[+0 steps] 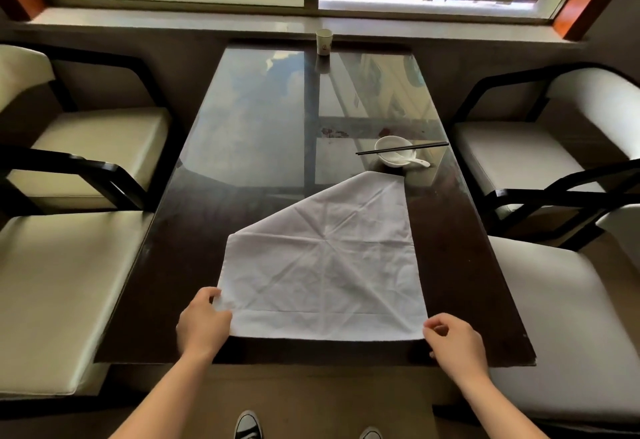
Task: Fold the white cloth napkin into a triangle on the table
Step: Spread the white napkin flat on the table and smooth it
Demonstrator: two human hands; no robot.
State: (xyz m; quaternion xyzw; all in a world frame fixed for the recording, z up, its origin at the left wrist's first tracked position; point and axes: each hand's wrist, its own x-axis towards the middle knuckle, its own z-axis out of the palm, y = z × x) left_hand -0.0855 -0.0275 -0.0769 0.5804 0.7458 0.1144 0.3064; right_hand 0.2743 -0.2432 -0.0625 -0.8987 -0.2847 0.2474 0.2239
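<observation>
One white cloth napkin [322, 262] lies spread on the near half of the dark glass-topped worktop [194, 230], creased in lines that meet near its middle. Its far left part does not show as a square corner: the outline runs in a slant from the left edge up to the far right corner, and whether that part is folded under cannot be told. The near edge lies close to the worktop's near edge.

At the near left corner the left hand [204, 324] has the cloth pinched between thumb and fingers, the grip closed on the corner. At the near right corner the right hand [453, 338] has its fingers curled at the corner; the fingertips hide the contact, so whether that grip has the cloth cannot be told.

Just beyond the napkin's far right corner stands a white bowl [394, 151] with black chopsticks [401, 148] laid across its rim and a white spoon [414, 161] leaning from it. A paper cup [324, 42] stands at the far edge by the window sill. Cushioned chairs [86, 147] flank both sides, partly cut off. Reflections on the glass obscure the far surface.
</observation>
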